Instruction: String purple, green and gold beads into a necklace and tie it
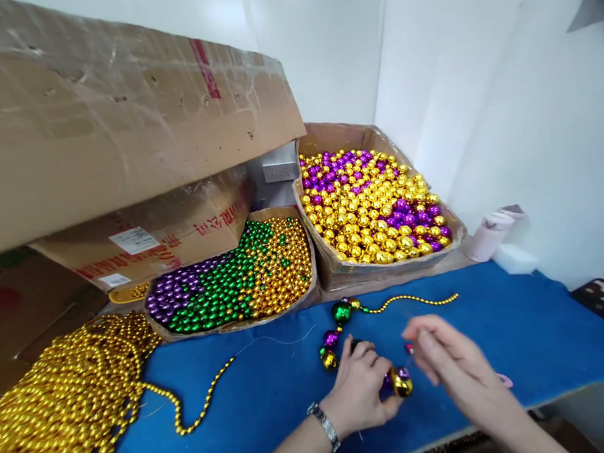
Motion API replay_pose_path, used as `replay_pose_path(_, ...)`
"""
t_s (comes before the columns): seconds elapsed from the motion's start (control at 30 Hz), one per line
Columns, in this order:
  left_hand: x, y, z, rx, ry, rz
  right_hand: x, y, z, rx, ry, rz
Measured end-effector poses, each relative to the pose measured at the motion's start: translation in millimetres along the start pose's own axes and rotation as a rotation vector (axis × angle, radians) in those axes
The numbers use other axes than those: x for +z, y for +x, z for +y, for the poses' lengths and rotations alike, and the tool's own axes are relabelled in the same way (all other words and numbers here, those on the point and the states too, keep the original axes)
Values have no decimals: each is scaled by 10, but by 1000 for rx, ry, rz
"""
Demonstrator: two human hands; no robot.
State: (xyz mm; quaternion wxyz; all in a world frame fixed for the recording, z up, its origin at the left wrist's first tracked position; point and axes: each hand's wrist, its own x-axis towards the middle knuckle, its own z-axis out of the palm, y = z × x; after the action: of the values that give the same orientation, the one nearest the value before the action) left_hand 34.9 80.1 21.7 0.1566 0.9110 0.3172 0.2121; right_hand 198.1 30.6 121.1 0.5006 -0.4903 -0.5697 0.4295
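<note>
My left hand [362, 391] is closed around a string of large beads [341, 311] in green, purple and gold, held just over the blue cloth. A big gold bead [401, 384] with a small purple one against it sticks out by the fingertips. The string's far end runs into small gold beads [410, 298] lying on the cloth. To the right, my right hand [445, 354] is raised with its fingers pinched together. A small red spot shows at those fingertips, with what looks like a faint thread near it; what the fingers hold is unclear.
Behind, a carton [384, 269] holds large gold and purple beads. A lower box [312, 279] has small purple, green and gold ones. Gold bead strings [54, 397] pile up at left, beneath cardboard flaps [126, 107]. A phone-like object [603, 303] lies at the right edge.
</note>
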Motion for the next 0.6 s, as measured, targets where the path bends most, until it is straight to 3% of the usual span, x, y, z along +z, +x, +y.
replay_pose_path(0.1,2,-108,-141,-39,231,-42,-357,-9,2,-75,301,286)
replay_pose_path(0.2,-96,-271,-345,-38,378,-42,-634,24,49,-132,455,456)
replay_pose_path(0.33,-391,-498,-667,2,433,1,-761,97,142,-140,486,552)
replay_pose_path(0.47,-713,-720,-973,3,479,-34,-865,190,202,-221,552,657)
replay_pose_path(0.6,-870,-892,-1177,-21,521,-91,-1011,255,222,-307,560,764)
